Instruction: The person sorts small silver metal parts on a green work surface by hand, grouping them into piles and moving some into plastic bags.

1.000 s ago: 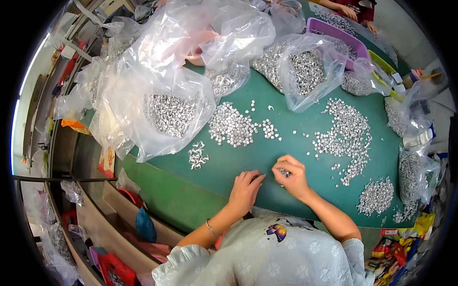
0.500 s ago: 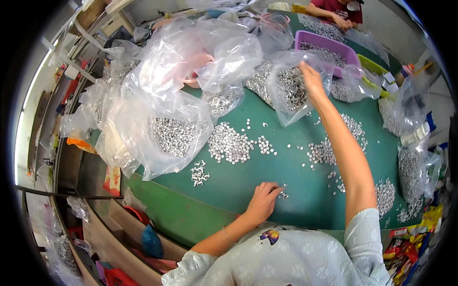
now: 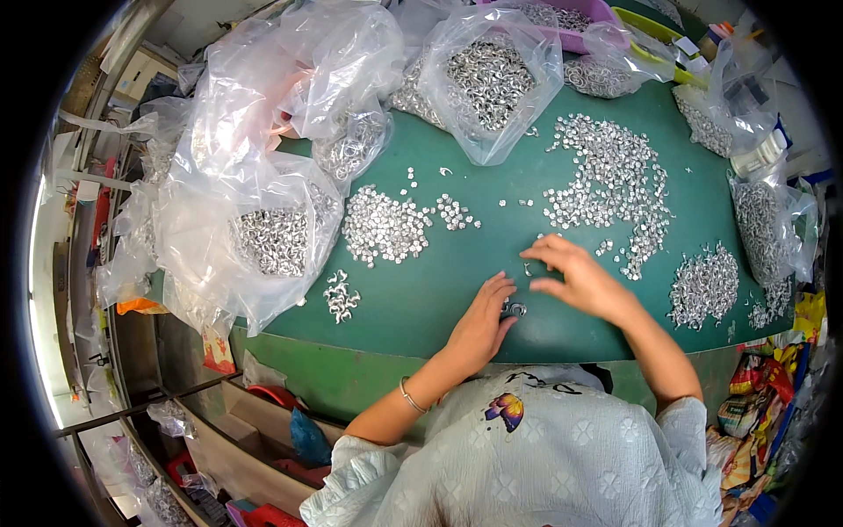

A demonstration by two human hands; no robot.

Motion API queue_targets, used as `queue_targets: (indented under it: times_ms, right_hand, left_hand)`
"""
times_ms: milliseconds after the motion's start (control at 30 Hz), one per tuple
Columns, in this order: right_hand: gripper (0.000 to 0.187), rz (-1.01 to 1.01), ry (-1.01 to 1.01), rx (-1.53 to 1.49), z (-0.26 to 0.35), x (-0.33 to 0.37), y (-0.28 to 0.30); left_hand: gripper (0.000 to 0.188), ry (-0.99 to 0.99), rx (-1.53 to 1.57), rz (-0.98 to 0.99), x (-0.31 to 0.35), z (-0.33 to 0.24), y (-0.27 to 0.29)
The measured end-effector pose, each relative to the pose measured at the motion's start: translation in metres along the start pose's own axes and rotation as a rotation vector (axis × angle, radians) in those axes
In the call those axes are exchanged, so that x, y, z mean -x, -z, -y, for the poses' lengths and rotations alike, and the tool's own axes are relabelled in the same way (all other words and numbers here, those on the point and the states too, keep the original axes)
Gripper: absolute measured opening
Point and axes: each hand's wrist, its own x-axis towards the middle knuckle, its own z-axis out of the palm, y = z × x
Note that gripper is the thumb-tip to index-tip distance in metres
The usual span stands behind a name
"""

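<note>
My left hand [image 3: 479, 321] rests on the green table near its front edge, fingers stretched out. Beside its fingertips lie a few small curved silver metal pieces [image 3: 516, 309]. To the right, my right hand [image 3: 580, 277] hovers over the table with thumb and fingers apart. One small metal piece [image 3: 528, 269] shows between its thumb and fingertips, not visibly gripped. Beyond the hands stands an opened clear plastic bag [image 3: 490, 83] full of curved metal pieces. Left of my left hand sits a small pile of curved pieces [image 3: 341, 297].
Heaps of small silver nuggets lie at the left middle [image 3: 385, 226] and right middle [image 3: 615, 171]. Another metal heap [image 3: 705, 285] is at the far right. A large clear bag [image 3: 272, 241] bulges on the left. Purple [image 3: 575, 39] and green bins stand at the back.
My right hand has come out of the clear bag and back beside my left hand. My left hand's fingers have straightened. The view has shifted, and the co-worker has left it.
</note>
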Motion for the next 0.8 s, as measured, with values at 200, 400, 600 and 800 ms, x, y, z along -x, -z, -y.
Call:
queue_targets:
  times_ms: [200, 400, 600, 800]
  right_hand:
    - [0.064, -0.098, 0.196, 0.272, -0.007, 0.014, -0.065]
    - [0.053, -0.063, 0.368, 0.149, -0.009, 0.004, -0.097]
    - [0.044, -0.24, 0.262, 0.255, 0.005, 0.018, -0.071]
    - [0.021, -0.334, 0.333, 0.253, -0.022, 0.025, -0.084]
  left_hand:
    - [0.026, 0.365, 0.667, -0.246, 0.053, -0.025, -0.011]
    - [0.031, 1.035, 1.594, 0.169, 0.101, -0.013, -0.011]
    - [0.031, 0.908, 1.595, 0.195, 0.093, -0.006, -0.03]
    - [0.027, 0.545, 0.595, 0.209, 0.057, -0.041, 0.018]
